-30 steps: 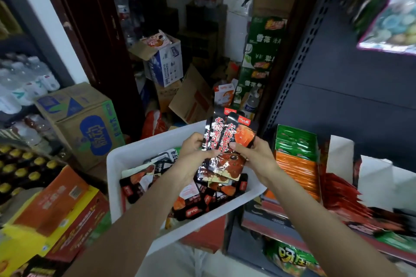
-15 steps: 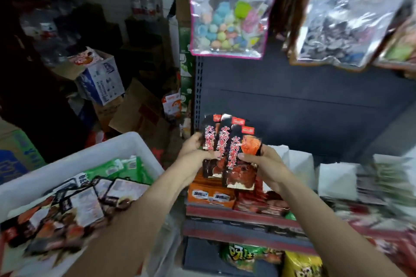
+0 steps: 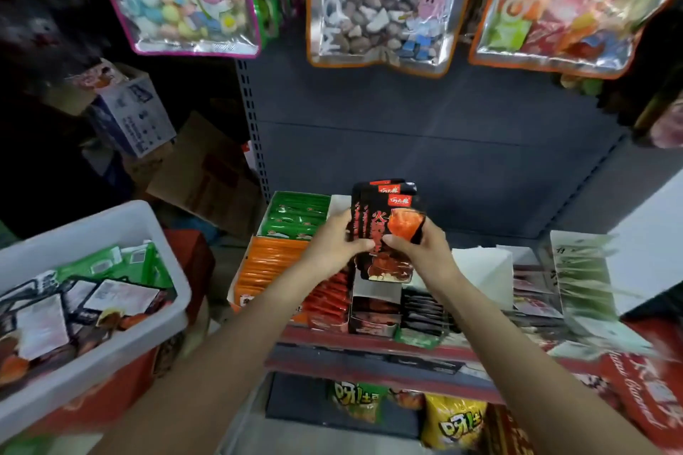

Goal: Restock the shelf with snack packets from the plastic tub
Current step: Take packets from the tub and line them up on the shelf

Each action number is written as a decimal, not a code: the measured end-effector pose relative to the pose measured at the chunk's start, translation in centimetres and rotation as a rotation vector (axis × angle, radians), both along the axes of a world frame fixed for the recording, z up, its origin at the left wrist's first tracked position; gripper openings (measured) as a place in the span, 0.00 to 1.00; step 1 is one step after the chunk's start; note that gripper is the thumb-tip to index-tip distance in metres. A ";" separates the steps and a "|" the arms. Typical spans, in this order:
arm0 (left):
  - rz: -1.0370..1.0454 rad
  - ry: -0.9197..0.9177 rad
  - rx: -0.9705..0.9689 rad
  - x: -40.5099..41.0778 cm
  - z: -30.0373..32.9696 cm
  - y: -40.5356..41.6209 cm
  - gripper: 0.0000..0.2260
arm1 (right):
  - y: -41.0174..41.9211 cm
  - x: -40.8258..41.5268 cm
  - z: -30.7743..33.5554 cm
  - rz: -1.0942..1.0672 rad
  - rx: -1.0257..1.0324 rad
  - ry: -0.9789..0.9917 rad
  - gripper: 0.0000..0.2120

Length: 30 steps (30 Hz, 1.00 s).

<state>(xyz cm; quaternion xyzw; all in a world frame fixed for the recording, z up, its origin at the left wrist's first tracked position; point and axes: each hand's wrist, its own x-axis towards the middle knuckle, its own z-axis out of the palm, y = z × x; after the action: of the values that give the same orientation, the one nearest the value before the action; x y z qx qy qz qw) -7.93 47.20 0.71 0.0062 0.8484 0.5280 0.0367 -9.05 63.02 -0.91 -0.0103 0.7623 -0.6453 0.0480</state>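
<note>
A small stack of black and red snack packets [image 3: 386, 218] is held upright above the shelf [image 3: 369, 347]. My left hand [image 3: 334, 244] grips the stack's left edge and my right hand [image 3: 421, 249] pinches its right side. Directly beneath them stands an open display box [image 3: 375, 310] with similar dark packets inside. The white plastic tub [image 3: 111, 233] sits at the lower left, holding more packets in black, green and orange.
Rows of green packets [image 3: 295, 214], orange packets [image 3: 271, 266] and red packets [image 3: 329, 303] fill the shelf's left side. Large clear bags [image 3: 380, 0] hang overhead. Cardboard boxes [image 3: 136, 111] pile up at the left. Yellow and green bags [image 3: 451, 421] lie on the lower shelf.
Both hands have carried the packets from over the tub to the right, above the shelf's display boxes. The fanned packets are now squared into a tighter stack.
</note>
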 end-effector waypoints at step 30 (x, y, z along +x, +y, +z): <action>0.093 0.037 -0.019 0.1 -4.6 -0.1 0.07 | -1.2 1.1 -4.6 -0.119 0.180 0.055 0.14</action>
<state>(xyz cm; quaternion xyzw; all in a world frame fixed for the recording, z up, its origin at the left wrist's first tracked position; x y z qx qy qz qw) -7.83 47.14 -3.93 -0.0238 0.8533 0.5208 -0.0033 -7.92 61.79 -5.47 0.0216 0.8174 -0.5755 -0.0105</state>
